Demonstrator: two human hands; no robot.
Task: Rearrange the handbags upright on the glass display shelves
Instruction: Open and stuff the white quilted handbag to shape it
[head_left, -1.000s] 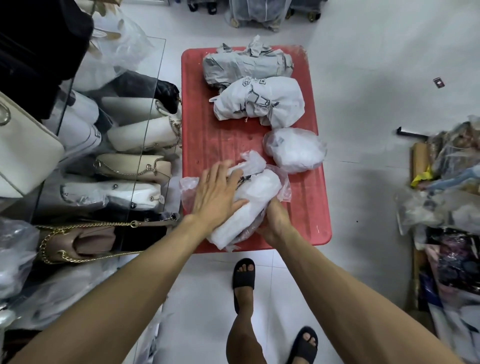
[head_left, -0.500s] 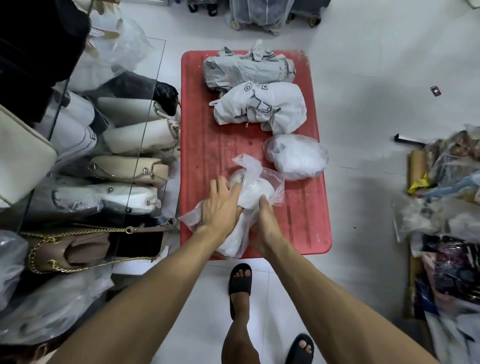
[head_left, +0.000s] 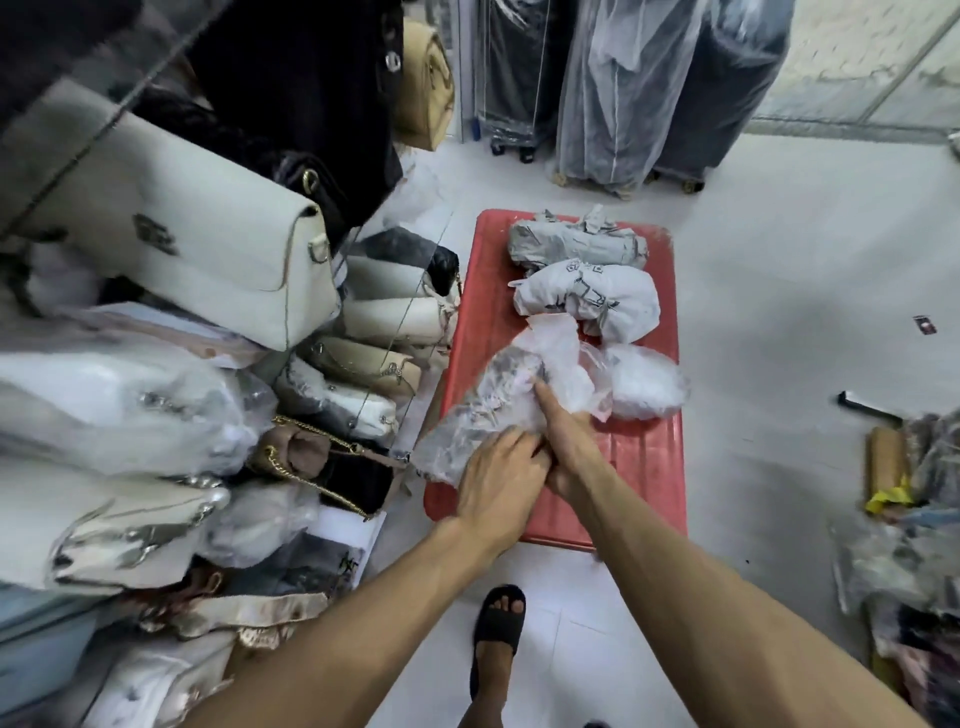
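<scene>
You had both hands on the plastic-wrapped handbag (head_left: 498, 410), which lay tilted at the near left part of the red desk (head_left: 639, 467). Your left hand (head_left: 498, 483) rested on the wrap's near end with its fingers curled against it, and your right hand (head_left: 566, 441) gripped the plastic just beside it, thumb stretched up along the bag. Beyond lay a clear-bagged bundle (head_left: 644, 382), a white printed parcel (head_left: 592, 299) and a grey parcel (head_left: 576, 244). To the left, handbags crowded the glass shelves (head_left: 400, 332), a white handbag (head_left: 197, 249) on top.
</scene>
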